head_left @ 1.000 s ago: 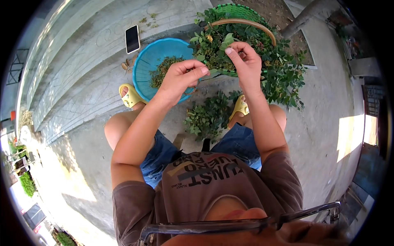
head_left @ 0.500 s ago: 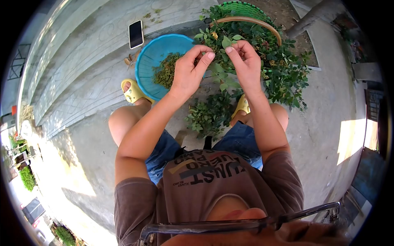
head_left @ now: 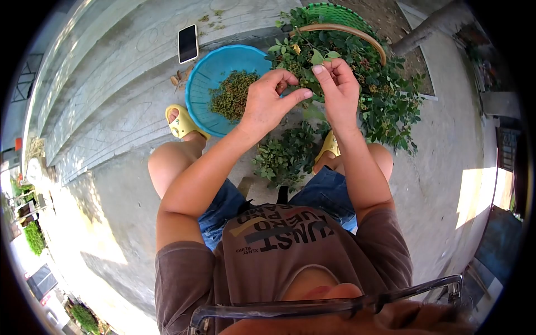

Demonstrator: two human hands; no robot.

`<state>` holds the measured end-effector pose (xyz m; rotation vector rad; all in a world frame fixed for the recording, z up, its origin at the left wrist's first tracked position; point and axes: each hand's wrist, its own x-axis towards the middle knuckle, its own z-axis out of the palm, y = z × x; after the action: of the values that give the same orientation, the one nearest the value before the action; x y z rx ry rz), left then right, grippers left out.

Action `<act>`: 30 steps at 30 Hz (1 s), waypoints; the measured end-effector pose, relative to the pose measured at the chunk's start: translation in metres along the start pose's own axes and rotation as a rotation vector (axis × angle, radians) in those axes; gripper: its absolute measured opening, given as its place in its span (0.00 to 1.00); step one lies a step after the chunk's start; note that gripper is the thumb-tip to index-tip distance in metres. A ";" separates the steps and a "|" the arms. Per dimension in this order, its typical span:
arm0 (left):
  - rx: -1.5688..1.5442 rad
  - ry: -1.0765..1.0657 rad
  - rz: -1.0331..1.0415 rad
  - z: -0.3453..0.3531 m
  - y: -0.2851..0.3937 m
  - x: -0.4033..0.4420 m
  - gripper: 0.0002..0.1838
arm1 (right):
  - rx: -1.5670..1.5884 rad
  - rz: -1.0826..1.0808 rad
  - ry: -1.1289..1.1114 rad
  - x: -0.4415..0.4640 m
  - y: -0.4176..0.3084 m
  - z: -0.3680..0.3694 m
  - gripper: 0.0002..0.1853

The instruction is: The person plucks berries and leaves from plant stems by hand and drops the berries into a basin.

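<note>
My right hand [head_left: 341,89] pinches a leafy sprig [head_left: 318,58] between thumb and forefinger, its green leaves showing above the fingertips. Close beside it on the left, my left hand [head_left: 269,101] has its thumb stretched out and apart from the curled forefinger, and no object shows between them. Its inner palm is hidden. Beyond the left hand stands a blue plastic basin [head_left: 196,92] with a heap of small green and reddish berries [head_left: 231,96] in it. Cut branches with leaves and berry clusters [head_left: 385,114] lie around and behind the right hand.
A green woven basket [head_left: 340,12] with a brown curved handle [head_left: 357,32] holds more branches. A phone [head_left: 188,43] lies on the concrete step left of the basin. Another leafy pile [head_left: 285,156] sits between my feet, which wear yellow clogs [head_left: 177,123].
My left hand has lowered slightly, its thumb moving right and spreading away from the forefinger. The right hand with the sprig has shifted slightly down and right.
</note>
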<state>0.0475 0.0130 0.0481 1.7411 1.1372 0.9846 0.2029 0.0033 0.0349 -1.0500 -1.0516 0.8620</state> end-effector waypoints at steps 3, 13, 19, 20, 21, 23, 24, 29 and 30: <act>-0.019 0.022 -0.050 0.001 0.000 0.002 0.17 | -0.033 0.005 0.010 -0.002 -0.002 0.002 0.09; -0.093 0.020 0.015 -0.001 -0.007 0.001 0.07 | 0.151 0.088 -0.044 -0.001 -0.007 -0.001 0.07; -0.154 0.018 -0.013 0.000 -0.008 0.000 0.06 | 0.164 0.096 -0.095 -0.001 -0.008 -0.003 0.06; -0.154 0.019 -0.014 0.000 -0.008 0.000 0.06 | 0.127 0.091 -0.103 -0.001 -0.008 -0.003 0.06; -0.132 0.042 0.018 0.000 -0.008 0.000 0.06 | 0.090 0.086 -0.111 -0.001 -0.008 -0.004 0.06; -0.110 0.066 0.048 0.000 -0.007 0.000 0.06 | 0.079 0.084 -0.113 -0.002 -0.006 -0.005 0.06; -0.069 0.089 0.081 0.000 -0.005 0.000 0.06 | 0.069 0.082 -0.114 -0.002 -0.005 -0.005 0.06; 0.049 0.135 0.166 -0.002 -0.002 0.000 0.06 | 0.148 0.109 -0.064 -0.005 -0.012 0.003 0.06; 0.057 0.145 0.172 -0.002 -0.002 0.000 0.07 | 0.182 0.118 -0.049 -0.005 -0.013 0.004 0.07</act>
<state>0.0453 0.0142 0.0473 1.8617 1.1289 1.2099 0.1981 -0.0043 0.0462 -0.9487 -0.9396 1.0634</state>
